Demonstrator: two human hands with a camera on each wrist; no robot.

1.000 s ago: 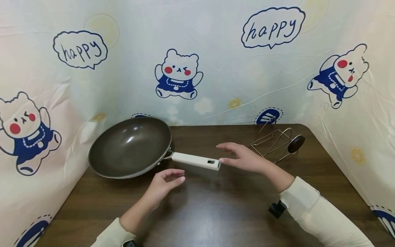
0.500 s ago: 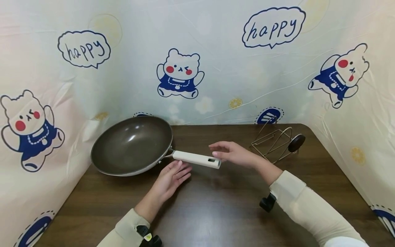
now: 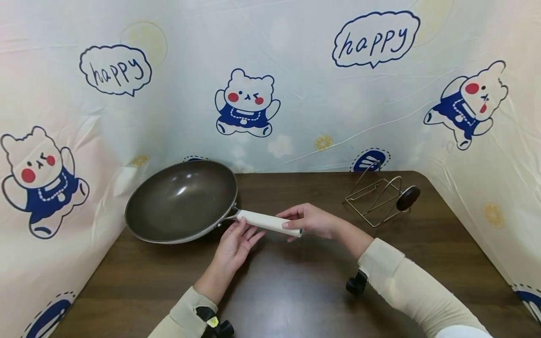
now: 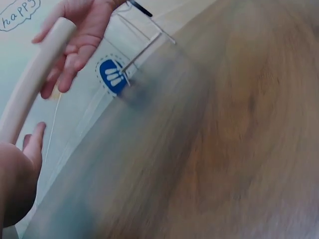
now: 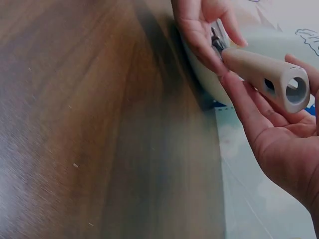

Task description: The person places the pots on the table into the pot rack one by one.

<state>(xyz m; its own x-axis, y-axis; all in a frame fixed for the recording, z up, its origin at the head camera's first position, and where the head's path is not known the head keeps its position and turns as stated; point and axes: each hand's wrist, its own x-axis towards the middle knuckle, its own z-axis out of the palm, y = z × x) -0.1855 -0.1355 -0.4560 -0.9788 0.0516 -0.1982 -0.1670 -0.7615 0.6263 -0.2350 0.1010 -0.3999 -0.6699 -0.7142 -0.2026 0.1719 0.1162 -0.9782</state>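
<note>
A dark brown frying pan [image 3: 181,202] with a deep bowl lies at the back left, tilted toward me. Its white handle [image 3: 258,219] points right. My right hand [image 3: 314,220] pinches the handle near its free end, thumb on the near side and fingers behind and beneath. In the right wrist view those fingers [image 5: 249,109] run long under the handle, whose hollow end and slot show. Beside the joint with the pan, my left hand [image 3: 234,246] has its thumb tip at the handle and its other fingers spread loosely below.
At the back right stands a thin wire rack [image 3: 374,199] with a round black disc [image 3: 408,198] on its side. A printed cloth [image 3: 296,94] hangs behind and along both sides of the brown wooden table [image 3: 296,291].
My right hand has moved left and closed on the handle's end, its thumb now over the slot. My left hand has risen to the handle and turned its palm upward. The pan stays put.
</note>
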